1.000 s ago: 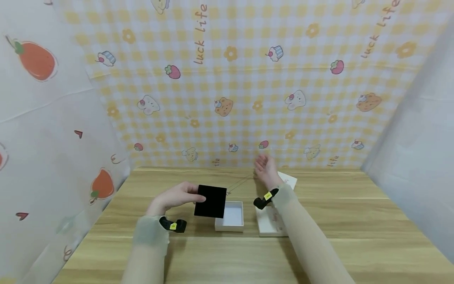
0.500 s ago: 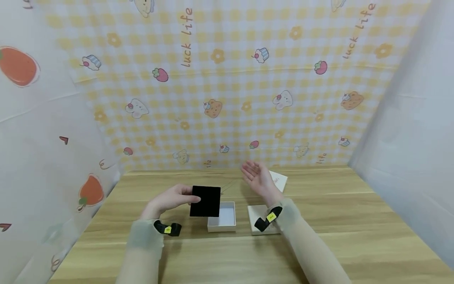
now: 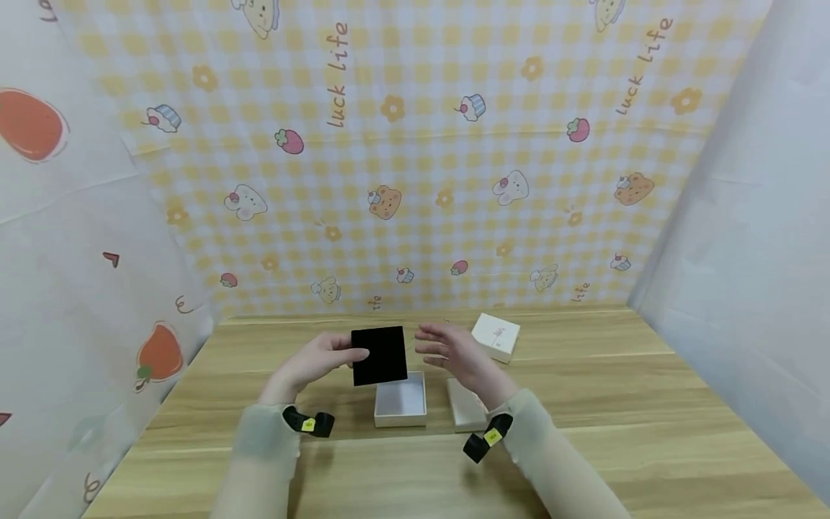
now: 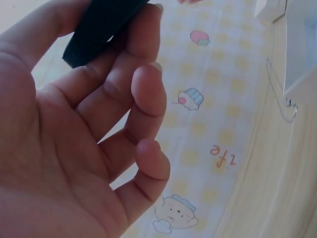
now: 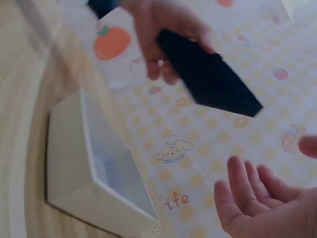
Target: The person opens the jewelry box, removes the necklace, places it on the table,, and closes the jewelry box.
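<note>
My left hand (image 3: 318, 360) pinches a black square pad (image 3: 379, 355) between thumb and fingers, holding it up over the back of an open white box (image 3: 400, 420). The pad's thickness shows in the right wrist view, where the black pad (image 5: 208, 74) is seen at a slant. My right hand (image 3: 457, 353) hovers just right of the pad, fingers extended and parted, with nothing in them. Behind the box, a thin necklace (image 4: 282, 106) lies on the table in the left wrist view; in the head view the hands and pad largely hide it.
A flat white lid (image 3: 464, 405) lies right of the open box, partly under my right forearm. Farther back stands a small white box (image 3: 496, 335) with a pink print. A patterned cloth (image 3: 389, 144) hangs behind the wooden table (image 3: 616, 418).
My right hand has come from the back of the table leftward and nearer, close beside the pad. The left hand keeps its hold and has tilted the pad slightly. The head view has shifted.
</note>
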